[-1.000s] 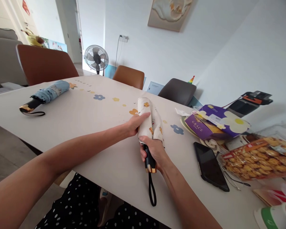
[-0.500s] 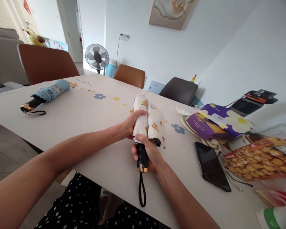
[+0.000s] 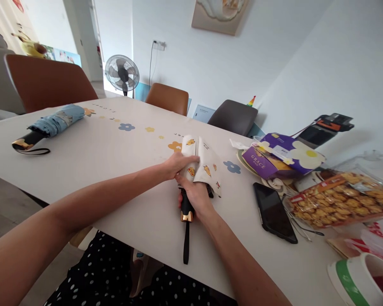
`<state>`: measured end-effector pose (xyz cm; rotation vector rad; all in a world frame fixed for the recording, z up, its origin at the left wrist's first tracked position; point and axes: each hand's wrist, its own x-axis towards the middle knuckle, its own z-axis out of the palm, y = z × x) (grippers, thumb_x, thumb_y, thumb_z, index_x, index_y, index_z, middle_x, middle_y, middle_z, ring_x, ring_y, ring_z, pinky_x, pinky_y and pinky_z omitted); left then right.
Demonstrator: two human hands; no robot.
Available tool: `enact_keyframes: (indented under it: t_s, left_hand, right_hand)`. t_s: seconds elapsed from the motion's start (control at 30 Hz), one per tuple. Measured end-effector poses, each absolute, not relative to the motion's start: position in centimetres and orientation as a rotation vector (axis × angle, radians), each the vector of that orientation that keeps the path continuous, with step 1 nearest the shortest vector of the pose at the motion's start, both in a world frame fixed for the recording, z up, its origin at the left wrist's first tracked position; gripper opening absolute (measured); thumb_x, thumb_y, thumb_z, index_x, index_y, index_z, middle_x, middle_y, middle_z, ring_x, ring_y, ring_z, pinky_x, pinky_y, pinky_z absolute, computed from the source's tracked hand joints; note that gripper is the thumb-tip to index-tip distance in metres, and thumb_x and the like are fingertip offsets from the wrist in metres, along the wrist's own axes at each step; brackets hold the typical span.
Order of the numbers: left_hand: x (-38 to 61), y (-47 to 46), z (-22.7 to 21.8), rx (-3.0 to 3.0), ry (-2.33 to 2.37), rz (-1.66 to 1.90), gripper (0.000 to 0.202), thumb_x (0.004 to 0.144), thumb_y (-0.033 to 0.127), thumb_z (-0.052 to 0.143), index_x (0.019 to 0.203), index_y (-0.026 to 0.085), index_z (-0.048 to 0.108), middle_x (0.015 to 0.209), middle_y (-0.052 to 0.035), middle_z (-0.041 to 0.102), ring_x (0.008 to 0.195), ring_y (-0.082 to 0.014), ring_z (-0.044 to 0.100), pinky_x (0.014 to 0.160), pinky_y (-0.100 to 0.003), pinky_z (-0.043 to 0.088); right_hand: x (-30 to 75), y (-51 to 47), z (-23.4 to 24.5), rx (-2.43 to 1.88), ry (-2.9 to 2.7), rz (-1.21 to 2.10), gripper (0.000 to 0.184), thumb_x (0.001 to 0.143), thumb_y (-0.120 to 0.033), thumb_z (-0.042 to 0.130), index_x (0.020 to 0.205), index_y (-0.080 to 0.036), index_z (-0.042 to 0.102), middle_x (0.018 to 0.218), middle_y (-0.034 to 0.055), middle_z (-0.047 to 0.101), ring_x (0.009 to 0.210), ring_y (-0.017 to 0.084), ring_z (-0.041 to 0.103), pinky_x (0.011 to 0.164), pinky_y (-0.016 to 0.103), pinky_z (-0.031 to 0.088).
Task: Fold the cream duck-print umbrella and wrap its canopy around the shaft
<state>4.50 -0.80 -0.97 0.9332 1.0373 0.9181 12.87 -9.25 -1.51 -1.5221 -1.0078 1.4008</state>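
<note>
In the head view, the person is sitting at a pale worktop (image 3: 115,157) with small flower prints, and both hands are working on a folded white umbrella (image 3: 203,163) with little orange pictures on its cloth. It is lying on the worktop just in front of the person, with its tip pointing away. The left hand (image 3: 175,163) is lying over the left side of the cloth, with the fingers curled and pressing the folds together. The right hand (image 3: 196,196) is closing around the top of the black handle (image 3: 187,209), just under the loose edge of the cloth. The black wrist strap (image 3: 186,243) is hanging over the near edge of the worktop. A blue umbrella (image 3: 51,126) is lying well apart at the far left. A dark phone (image 3: 272,211) is lying near the right hand, and beyond it a purple box (image 3: 274,157) and a packet of biscuits (image 3: 338,204) are resting. In my judgement, the loose flap on the right side is the weak point: it is spreading outside the left hand's grip, so the folds could open again or bunch unevenly if the pressing fingers are lifted. The hanging strap could also catch on the worktop edge, and a wide move of the right elbow could push the phone.
</note>
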Motion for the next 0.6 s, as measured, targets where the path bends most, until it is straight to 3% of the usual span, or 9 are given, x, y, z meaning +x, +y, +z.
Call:
enact_keyframes:
  t_s: [0.17,0.43,0.5,0.6]
  left_hand:
    - [4.42,-0.48,-1.57,0.679,1.020,0.988,0.034,0.057,0.017,0.076,0.086,0.008,0.061,0.076,-0.0131,0.067,0.074,-0.0257,0.065,0.069,-0.038,0.055]
    - [4.31,-0.48,-1.06,0.641,0.894,1.044,0.035,0.060,0.015,0.072,0.092,0.009,0.059,0.070,-0.0085,0.065,0.070,-0.0205,0.064,0.070,-0.033,0.054]
    - [4.28,-0.64,-0.90,0.659,0.883,0.980,0.031,0.063,0.019,0.070,0.090,0.009,0.059,0.068,-0.0083,0.065,0.067,-0.0207,0.063,0.067,-0.034,0.054]
    - [4.19,-0.82,-0.81,0.660,0.980,0.876,0.030,0.063,0.029,0.071,0.085,0.013,0.059,0.063,-0.0066,0.064,0.060,-0.0218,0.062,0.060,-0.035,0.053]
  right_hand:
    - [12.92,-9.26,-1.44,-1.404,-0.937,1.546,0.047,0.076,-0.046,0.062,0.107,-0.014,0.045,0.045,-0.0014,0.054,0.035,0.019,0.053,0.033,0.033,0.048]
    - [13.16,-9.22,-1.29,-1.115,-0.763,1.661,0.043,0.072,-0.038,0.069,0.107,-0.019,0.054,0.086,0.0059,0.064,0.075,0.024,0.067,0.055,0.039,0.059]
    - [13.09,-9.30,-1.26,-1.071,-0.755,1.719,0.040,0.073,-0.039,0.068,0.104,-0.017,0.055,0.085,0.0069,0.064,0.072,0.022,0.067,0.052,0.035,0.059]
    - [13.04,-9.25,-1.23,-1.058,-0.730,1.813,0.037,0.075,-0.041,0.066,0.098,-0.015,0.056,0.079,0.0064,0.065,0.051,0.013,0.059,0.041,0.026,0.053]
